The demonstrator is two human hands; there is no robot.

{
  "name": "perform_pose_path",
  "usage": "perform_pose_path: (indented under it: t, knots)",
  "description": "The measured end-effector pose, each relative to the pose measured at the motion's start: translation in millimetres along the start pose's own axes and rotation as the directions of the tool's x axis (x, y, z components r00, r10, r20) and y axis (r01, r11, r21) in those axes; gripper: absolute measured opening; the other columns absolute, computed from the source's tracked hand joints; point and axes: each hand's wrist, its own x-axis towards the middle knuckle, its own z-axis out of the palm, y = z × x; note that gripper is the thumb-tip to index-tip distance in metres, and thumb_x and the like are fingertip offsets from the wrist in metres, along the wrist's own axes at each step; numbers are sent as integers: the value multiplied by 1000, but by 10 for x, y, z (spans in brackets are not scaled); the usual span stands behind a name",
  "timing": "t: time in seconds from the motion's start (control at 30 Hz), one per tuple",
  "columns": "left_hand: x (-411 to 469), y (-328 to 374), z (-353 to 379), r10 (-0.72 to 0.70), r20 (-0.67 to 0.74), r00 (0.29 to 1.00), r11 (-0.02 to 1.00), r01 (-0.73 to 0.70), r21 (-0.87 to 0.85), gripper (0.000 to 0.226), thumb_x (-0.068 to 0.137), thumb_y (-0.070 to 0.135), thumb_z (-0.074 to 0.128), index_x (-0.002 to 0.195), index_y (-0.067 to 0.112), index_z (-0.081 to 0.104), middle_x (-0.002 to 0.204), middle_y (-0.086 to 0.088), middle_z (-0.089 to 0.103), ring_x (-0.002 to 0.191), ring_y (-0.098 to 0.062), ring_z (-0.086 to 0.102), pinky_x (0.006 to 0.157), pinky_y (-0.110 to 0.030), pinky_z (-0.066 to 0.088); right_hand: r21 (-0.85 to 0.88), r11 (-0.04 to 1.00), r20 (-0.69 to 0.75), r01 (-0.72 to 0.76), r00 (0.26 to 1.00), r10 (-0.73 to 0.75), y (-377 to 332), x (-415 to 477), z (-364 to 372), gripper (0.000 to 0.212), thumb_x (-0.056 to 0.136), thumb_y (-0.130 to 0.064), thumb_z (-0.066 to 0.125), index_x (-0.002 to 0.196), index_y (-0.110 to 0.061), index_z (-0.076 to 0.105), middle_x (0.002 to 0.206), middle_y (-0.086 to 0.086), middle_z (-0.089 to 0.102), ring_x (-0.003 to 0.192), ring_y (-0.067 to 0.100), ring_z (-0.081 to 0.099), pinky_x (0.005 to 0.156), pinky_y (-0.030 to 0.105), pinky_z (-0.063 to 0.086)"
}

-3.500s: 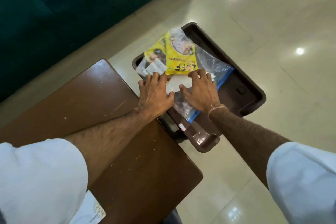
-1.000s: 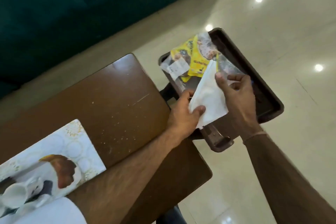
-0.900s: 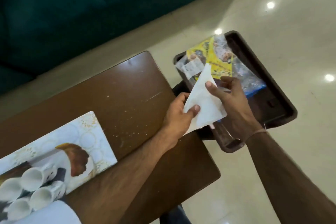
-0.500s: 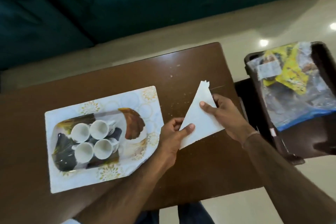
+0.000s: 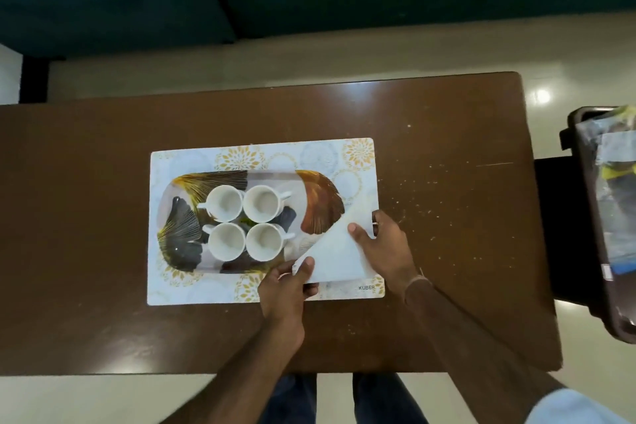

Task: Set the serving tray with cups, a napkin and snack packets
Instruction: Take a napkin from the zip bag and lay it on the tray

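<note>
At four o'clock of the oval leaf-printed serving tray [image 5: 320, 203], the folded white paper napkin [image 5: 335, 251] has arrived from the side bin — left hand [image 5: 285, 289] and right hand [image 5: 385, 248] pinching its corners, placement imminent.

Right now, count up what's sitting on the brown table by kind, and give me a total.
White cups: 4
Serving tray: 1
Patterned placemat: 1
Folded white napkin, held by left hand and right hand: 1
Total: 7
</note>
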Motion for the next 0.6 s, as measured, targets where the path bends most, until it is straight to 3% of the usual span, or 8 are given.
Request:
perform_pose_path:
  t: [0.13,0.3,0.6]
  knots:
    - [37,-49,-184,35,-88,995,999,-37,-19,39,74,9,87,105,8,63,75,-8,76,63,-26,74,59,-33,61,-33,999,-44,3,999,-4,-41,-70,268,47,92,-41,65,123,-7,56,122,7,68,114,28,65,85,31,52]
    - [78,-56,-309,48,-99,994,997,-53,-56,38,78,9,83,107,9,59,83,-17,75,67,-26,74,65,-38,62,-92,996,-64,6,998,-12,-92,-113,427,49,92,-39,67,127,-9,51,126,9,65,116,30,62,95,40,53]
    - [111,-39,-385,21,-68,997,999,-24,-43,46,76,22,85,110,15,55,87,-14,73,64,-19,68,62,-37,61,-65,998,-76,0,997,-5,-63,-121,476,50,85,-43,73,115,-21,40,112,-1,59,97,18,57,83,30,51]
